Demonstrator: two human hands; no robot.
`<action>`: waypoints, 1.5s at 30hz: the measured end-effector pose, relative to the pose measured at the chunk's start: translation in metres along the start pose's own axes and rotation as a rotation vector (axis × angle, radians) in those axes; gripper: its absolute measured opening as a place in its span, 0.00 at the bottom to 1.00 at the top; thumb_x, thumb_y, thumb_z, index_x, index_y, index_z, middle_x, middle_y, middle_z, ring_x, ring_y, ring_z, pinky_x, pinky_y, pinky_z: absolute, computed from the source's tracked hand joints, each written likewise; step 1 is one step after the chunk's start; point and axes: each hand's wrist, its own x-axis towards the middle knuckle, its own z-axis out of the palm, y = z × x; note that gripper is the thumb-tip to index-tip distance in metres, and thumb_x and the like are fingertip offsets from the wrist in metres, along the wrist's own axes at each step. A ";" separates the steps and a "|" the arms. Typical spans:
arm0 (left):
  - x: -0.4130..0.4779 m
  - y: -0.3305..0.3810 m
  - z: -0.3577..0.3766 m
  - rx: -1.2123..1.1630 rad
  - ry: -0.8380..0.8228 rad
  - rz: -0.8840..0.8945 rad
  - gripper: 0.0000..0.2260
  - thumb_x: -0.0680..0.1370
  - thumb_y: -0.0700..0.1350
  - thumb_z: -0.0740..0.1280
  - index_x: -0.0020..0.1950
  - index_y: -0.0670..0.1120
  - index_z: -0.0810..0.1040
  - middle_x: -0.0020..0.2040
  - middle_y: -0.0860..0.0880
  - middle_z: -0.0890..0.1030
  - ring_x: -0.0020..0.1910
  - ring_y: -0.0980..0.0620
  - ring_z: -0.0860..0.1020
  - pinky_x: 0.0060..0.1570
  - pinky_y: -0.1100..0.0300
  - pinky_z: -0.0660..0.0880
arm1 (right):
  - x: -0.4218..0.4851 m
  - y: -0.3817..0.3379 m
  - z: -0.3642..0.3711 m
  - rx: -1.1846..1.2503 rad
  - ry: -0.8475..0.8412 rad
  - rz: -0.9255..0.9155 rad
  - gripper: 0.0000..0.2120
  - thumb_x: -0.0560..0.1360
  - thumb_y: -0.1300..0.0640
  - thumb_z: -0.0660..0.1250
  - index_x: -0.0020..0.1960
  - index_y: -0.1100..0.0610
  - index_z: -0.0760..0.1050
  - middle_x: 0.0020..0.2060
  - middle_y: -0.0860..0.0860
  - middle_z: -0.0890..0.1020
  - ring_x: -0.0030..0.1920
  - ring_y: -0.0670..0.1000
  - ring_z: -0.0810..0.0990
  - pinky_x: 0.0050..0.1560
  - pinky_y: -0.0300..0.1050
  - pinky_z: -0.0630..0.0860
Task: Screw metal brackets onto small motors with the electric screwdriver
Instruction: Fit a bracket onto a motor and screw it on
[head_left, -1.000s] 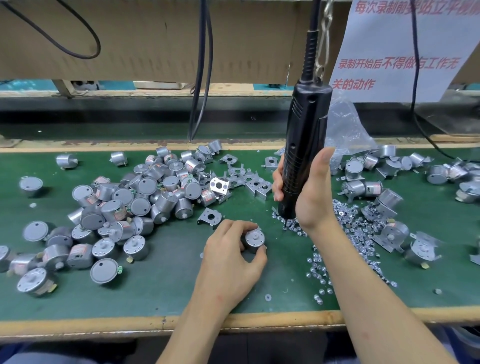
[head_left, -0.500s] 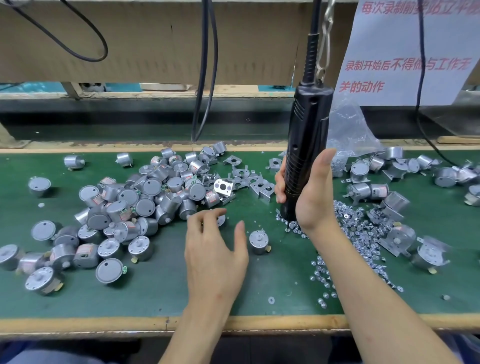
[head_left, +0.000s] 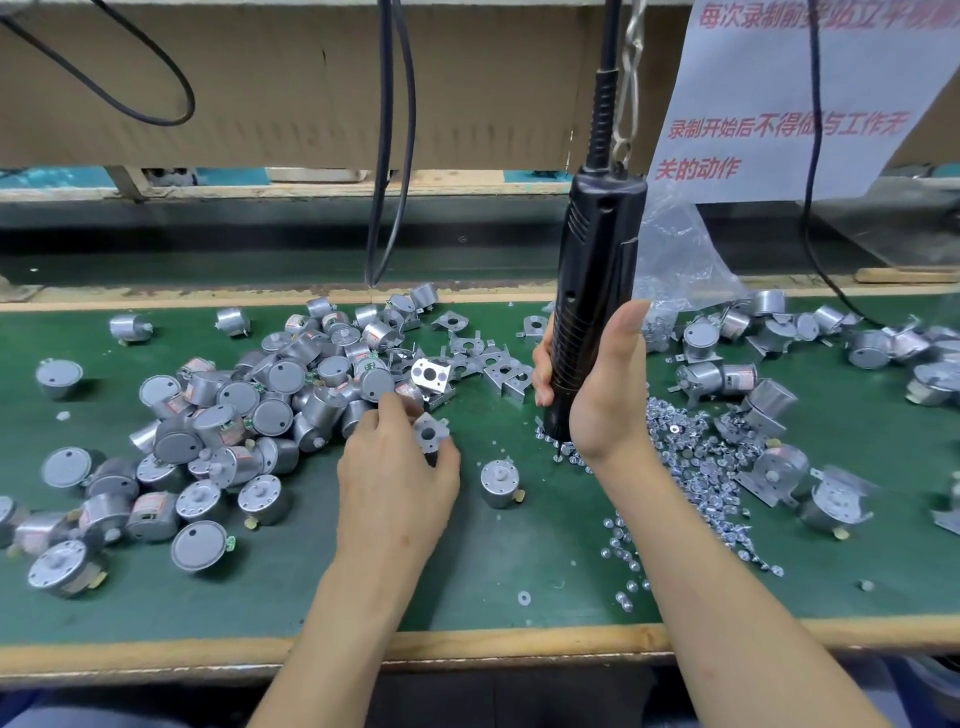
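**Green bench mat (head_left: 467, 582): metal bracket (head_left: 429, 432) pinched**

The left hand (head_left: 397, 483) pinches this bracket, just left of a lone motor (head_left: 498, 483). The right hand (head_left: 597, 384) grips the electric screwdriver (head_left: 592, 291) upright, its tip at the loose screws (head_left: 691, 457).

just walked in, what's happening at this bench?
A person is fitting brackets to motors. The left grip pinches a metal bracket beside the motor pile. The right grip holds the hanging electric screwdriver upright, bit down by the loose screws. One bare motor stands shaft-up on the green mat between them.
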 end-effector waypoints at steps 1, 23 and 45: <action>-0.002 -0.001 0.000 -0.095 -0.019 0.022 0.12 0.76 0.47 0.69 0.57 0.50 0.72 0.48 0.49 0.79 0.46 0.47 0.78 0.46 0.52 0.73 | 0.000 0.000 0.000 -0.002 0.004 -0.001 0.34 0.65 0.16 0.53 0.34 0.46 0.77 0.28 0.48 0.75 0.26 0.52 0.70 0.28 0.44 0.69; -0.024 -0.023 0.011 -0.502 -0.258 0.216 0.17 0.71 0.46 0.78 0.46 0.61 0.72 0.49 0.61 0.81 0.39 0.53 0.77 0.38 0.65 0.73 | -0.001 0.002 0.001 -0.037 0.027 -0.023 0.35 0.67 0.17 0.52 0.34 0.47 0.77 0.27 0.49 0.75 0.25 0.52 0.71 0.29 0.45 0.69; -0.022 -0.023 0.009 -0.375 -0.308 0.326 0.19 0.71 0.49 0.78 0.58 0.58 0.77 0.50 0.62 0.79 0.45 0.59 0.78 0.42 0.74 0.68 | -0.004 -0.030 0.024 0.071 -0.136 -0.024 0.37 0.62 0.16 0.54 0.35 0.51 0.73 0.26 0.52 0.73 0.24 0.54 0.69 0.29 0.49 0.66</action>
